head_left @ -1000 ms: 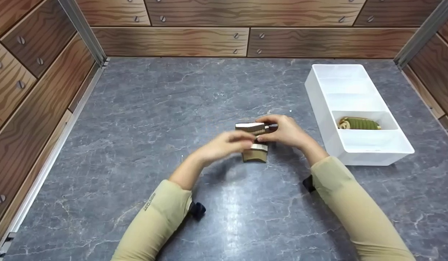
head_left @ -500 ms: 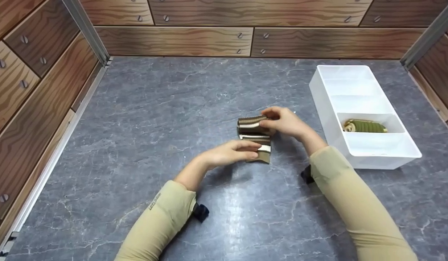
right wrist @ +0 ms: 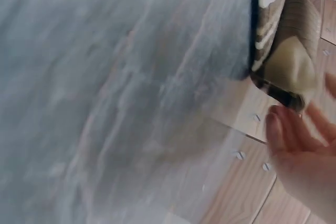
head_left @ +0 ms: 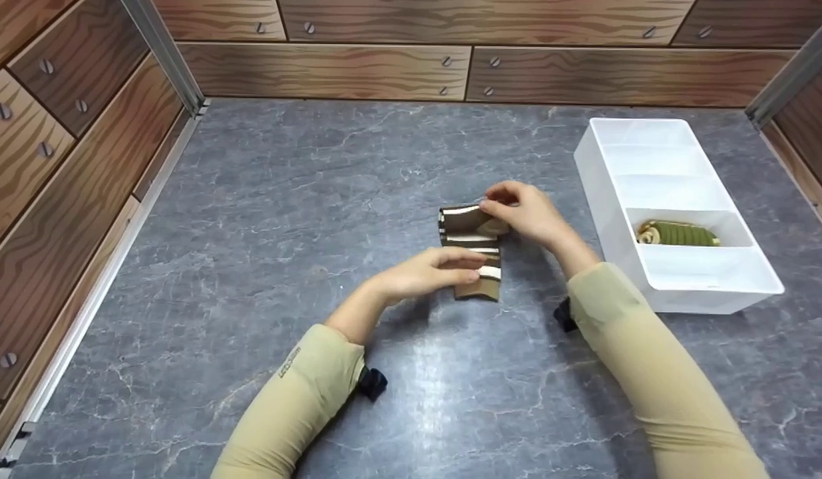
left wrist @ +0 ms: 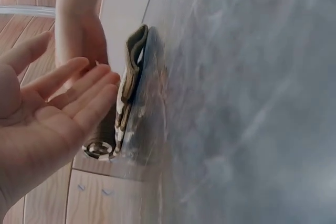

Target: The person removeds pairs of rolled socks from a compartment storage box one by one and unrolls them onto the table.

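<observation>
A brown sock [head_left: 465, 225] with white stripes lies in the middle of the table, its far part rolled over and its near part flat. A cream patch [right wrist: 290, 66] shows on the roll in the right wrist view. My right hand [head_left: 527, 211] pinches the far right edge of the roll between thumb and fingers. Over the near, flat part, my left hand [head_left: 427, 273] reaches in from the left with fingers almost straight and holds nothing. In the left wrist view, the rolled end [left wrist: 98, 149] shows a spiral of brown and white layers.
A white divided box [head_left: 617, 256] stands to the right of my right hand. One of its compartments holds a rolled green ribbed bundle [head_left: 680, 233]. Wood-patterned panels [head_left: 324, 72] wall in the grey marbled table [head_left: 304, 173] at the back and sides.
My right hand has moved away from me along the sock, and the far part has spread out and lifted. My left hand has shifted slightly right. The view has drifted a little.
</observation>
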`<move>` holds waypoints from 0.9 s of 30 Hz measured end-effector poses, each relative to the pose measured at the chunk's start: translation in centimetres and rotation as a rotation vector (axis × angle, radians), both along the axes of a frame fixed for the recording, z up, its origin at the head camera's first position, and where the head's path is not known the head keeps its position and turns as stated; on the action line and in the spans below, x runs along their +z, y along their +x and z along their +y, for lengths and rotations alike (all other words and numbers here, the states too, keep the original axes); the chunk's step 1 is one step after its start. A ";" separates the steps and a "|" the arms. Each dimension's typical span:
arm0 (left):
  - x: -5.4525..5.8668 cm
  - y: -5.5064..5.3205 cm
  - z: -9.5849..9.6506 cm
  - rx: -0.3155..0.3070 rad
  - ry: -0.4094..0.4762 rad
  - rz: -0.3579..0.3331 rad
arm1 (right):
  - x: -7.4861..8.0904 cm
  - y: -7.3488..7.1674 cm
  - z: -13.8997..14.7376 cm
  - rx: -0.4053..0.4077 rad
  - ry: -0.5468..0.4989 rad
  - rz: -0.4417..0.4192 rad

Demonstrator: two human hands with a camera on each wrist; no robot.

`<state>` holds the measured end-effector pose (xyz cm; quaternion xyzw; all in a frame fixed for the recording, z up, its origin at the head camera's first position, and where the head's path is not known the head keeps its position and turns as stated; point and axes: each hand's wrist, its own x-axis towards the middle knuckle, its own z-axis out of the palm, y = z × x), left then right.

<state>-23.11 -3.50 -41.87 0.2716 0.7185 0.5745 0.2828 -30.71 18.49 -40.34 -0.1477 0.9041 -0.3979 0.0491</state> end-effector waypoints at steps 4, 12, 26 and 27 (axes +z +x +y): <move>-0.2 -1.0 0.3 -0.017 0.025 0.030 | 0.1 0.5 0.5 0.147 0.023 0.131; -0.3 -1.6 0.9 -0.073 0.007 0.021 | -0.5 0.7 0.2 0.147 0.156 0.171; 0.0 1.5 0.3 -0.216 -0.060 -0.014 | 0.4 0.3 0.6 -0.015 0.121 -0.098; 0.0 1.6 0.3 -0.224 -0.056 -0.015 | 0.2 0.3 0.6 -0.027 0.126 -0.094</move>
